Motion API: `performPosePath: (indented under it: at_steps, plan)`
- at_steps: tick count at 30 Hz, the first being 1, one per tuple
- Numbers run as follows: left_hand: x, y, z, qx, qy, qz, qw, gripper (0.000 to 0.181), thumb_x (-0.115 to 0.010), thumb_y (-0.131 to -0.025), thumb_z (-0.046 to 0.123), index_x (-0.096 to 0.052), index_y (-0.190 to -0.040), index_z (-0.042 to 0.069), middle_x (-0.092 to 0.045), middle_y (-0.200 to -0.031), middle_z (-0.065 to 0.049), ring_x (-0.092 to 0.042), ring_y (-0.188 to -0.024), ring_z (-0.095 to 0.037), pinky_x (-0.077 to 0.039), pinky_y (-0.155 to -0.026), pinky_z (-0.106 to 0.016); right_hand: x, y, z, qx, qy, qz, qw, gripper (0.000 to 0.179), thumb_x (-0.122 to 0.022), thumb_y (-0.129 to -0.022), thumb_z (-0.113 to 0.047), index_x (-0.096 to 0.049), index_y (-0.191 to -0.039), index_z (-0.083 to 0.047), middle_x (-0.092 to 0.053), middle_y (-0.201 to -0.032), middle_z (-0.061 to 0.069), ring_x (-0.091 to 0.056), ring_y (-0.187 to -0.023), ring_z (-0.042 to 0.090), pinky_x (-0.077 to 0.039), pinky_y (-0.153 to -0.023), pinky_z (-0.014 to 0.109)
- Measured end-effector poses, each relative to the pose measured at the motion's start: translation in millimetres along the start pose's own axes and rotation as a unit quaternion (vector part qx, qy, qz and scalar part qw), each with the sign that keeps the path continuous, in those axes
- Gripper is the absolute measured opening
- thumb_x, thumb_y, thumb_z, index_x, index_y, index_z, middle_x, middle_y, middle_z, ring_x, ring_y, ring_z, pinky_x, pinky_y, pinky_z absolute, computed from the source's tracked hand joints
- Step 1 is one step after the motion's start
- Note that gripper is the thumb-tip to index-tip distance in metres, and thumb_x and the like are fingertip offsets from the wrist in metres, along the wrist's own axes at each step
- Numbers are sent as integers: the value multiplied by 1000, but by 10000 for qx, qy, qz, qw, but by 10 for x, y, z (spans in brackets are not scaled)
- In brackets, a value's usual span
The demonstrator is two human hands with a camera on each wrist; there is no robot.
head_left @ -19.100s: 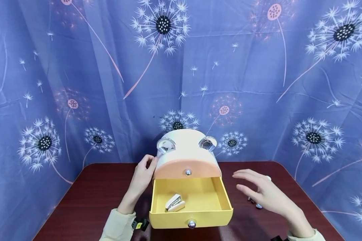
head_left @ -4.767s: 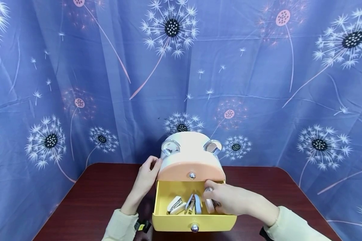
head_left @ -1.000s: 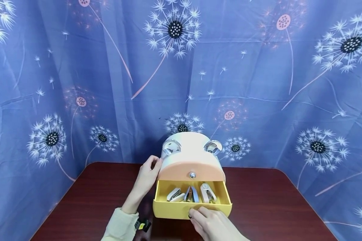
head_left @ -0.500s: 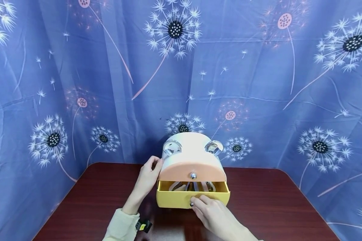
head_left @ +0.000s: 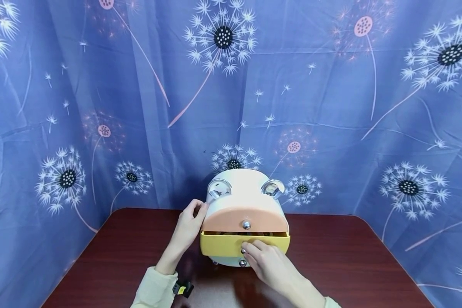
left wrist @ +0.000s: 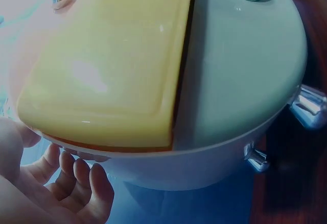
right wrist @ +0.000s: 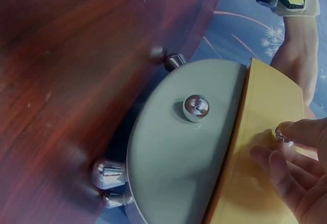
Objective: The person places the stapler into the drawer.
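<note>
A round white storage box (head_left: 238, 179) with drawers stands on the table. Its peach top drawer (head_left: 231, 219) is fully in. The yellow drawer (head_left: 219, 244) below sticks out slightly, with a narrow dark gap above its front that mostly hides the contents. With thumb and fingers, my right hand (head_left: 271, 265) pinches the silver knob (right wrist: 284, 138) of the yellow drawer. My left hand (head_left: 186, 224) rests its fingertips against the box's left side; the left wrist view shows those fingers (left wrist: 102, 188) loosely bent beside the wall.
Under the yellow drawer is a pale green bottom drawer (right wrist: 189, 157) with its own silver knob (right wrist: 196, 107). Silver feet (right wrist: 110, 174) carry the box on the dark red wooden table (head_left: 342, 256). A blue dandelion-patterned curtain (head_left: 158, 85) hangs behind.
My right hand put staplers into the yellow drawer beside a white one, then took its knob and pushed the drawer inward, covering them. The left hand has stayed at the box's side.
</note>
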State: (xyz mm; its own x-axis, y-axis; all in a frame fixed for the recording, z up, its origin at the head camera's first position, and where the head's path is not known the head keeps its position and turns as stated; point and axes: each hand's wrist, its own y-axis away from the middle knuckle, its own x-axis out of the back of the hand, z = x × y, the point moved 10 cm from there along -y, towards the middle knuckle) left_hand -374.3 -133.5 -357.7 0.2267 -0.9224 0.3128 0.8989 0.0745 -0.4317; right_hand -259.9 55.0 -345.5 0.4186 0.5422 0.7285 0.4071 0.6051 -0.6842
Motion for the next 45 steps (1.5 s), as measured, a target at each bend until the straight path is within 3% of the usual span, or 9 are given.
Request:
performPosePath:
  at_steps: [17, 37, 45]
  plan:
    - [-17, 6, 20, -5, 24, -30, 10000, 20, -50, -87, 42, -54, -84, 22, -52, -70, 2, -50, -64, -14, -40, -58, -29, -59, -34, 105, -206, -116, -185, 9995, 21, -65, -78, -11, -60, -97, -15, -52, -80, -11, -48, -64, 1, -40, -55, 17]
    - [-26, 15, 33, -72, 122, -16, 9999, 20, -51, -87, 40, -54, -84, 21, -51, -70, 0, -48, -64, -15, -40, -57, -29, -63, -33, 174, -157, -131, -44, 9998, 23, -68, -75, -12, -60, -97, -16, -56, -85, -10, -53, -70, 3, -43, -60, 23]
    - [41, 34, 17, -94, -21, 15, 10000, 18, -52, -87, 38, -55, -85, 21, -52, -70, 2, -49, -64, -13, -40, -57, -28, 89, -5, 138, -156, -38, 59, 9999, 26, -68, -75, -22, -60, -100, -20, -57, -87, -13, -51, -64, 0, -41, -53, 20]
